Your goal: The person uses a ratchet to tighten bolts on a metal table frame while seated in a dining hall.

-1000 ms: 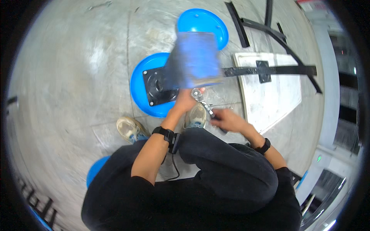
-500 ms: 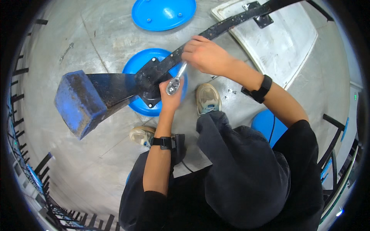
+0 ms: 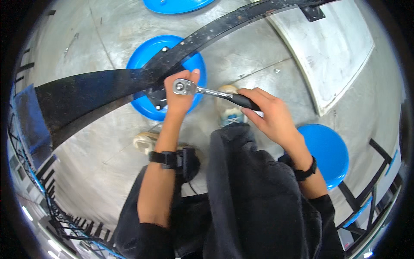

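Note:
A chrome ratchet wrench (image 3: 210, 91) with a black grip lies across in front of me. My right hand (image 3: 271, 111) is closed round its black handle. At the ratchet's head, my left hand (image 3: 180, 93) is closed, thumb up, with its lower fingers hidden. What sits under the ratchet's head cannot be seen. Just beyond the left hand, a black metal plate (image 3: 157, 98) with pale bolt heads is set on a round blue disc (image 3: 138, 61). A long curved black beam (image 3: 202, 38) passes over the disc.
A block with blue sides (image 3: 26, 118) ends the beam at left. Another blue disc (image 3: 179, 6) lies at the top. At right are a white panel (image 3: 327, 56) with a black bracket (image 3: 312, 13) and a blue round seat (image 3: 325, 151). A small metal tool (image 3: 71, 43) lies far left.
My right hand has swung the wrench's handle from pointing away to pointing right, toward me. The left hand stays at the ratchet's head. The view has shifted, too.

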A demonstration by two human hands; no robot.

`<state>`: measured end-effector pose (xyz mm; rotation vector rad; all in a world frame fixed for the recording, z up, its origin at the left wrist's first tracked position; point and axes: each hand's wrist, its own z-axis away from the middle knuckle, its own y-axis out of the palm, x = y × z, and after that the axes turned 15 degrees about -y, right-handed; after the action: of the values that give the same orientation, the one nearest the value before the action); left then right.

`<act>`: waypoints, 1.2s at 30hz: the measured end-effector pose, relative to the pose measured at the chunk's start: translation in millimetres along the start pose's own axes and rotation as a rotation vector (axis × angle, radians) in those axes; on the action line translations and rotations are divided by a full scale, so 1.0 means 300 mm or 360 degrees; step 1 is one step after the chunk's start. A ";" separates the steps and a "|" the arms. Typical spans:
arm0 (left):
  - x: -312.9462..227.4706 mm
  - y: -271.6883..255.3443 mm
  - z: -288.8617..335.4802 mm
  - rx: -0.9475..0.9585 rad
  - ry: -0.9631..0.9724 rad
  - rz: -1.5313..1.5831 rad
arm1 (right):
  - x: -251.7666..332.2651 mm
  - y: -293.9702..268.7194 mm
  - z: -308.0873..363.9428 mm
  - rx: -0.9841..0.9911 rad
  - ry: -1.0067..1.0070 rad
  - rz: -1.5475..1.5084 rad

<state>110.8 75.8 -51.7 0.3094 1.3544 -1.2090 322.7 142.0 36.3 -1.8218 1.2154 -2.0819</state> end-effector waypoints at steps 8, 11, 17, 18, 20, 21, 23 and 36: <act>0.019 -0.015 0.037 0.0067 -0.0057 0.0159 | -0.225 -0.097 -0.344 -0.0143 -0.0876 0.0424; 0.031 -0.009 0.031 0.0045 -0.0242 0.0318 | -0.224 -0.095 -0.458 -0.0022 -0.0912 0.0369; -0.038 -0.038 0.008 0.0077 -0.0412 0.0382 | -0.236 -0.100 -0.430 -0.0249 -0.0930 0.0446; -0.021 -0.020 0.009 0.0031 -0.0380 0.0374 | -0.228 -0.112 -0.395 -0.0147 -0.0801 0.0510; -0.028 -0.007 -0.006 -0.0027 -0.0220 0.0484 | -0.211 -0.113 -0.319 -0.0068 -0.0687 0.0559; -0.017 -0.004 -0.012 -0.0025 -0.0220 0.0472 | -0.199 -0.110 -0.265 -0.0032 -0.0584 0.0587; 0.006 -0.007 -0.029 -0.0045 -0.0344 0.0240 | -0.136 -0.081 -0.173 0.0097 -0.0292 0.0432; 0.019 -0.019 0.041 -0.0047 0.0037 0.0245 | -0.113 -0.064 -0.262 -0.0203 -0.0578 0.0726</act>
<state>112.0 61.2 -50.4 0.4006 1.3424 -1.0591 270.8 211.9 25.6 -1.6692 1.5045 -1.3943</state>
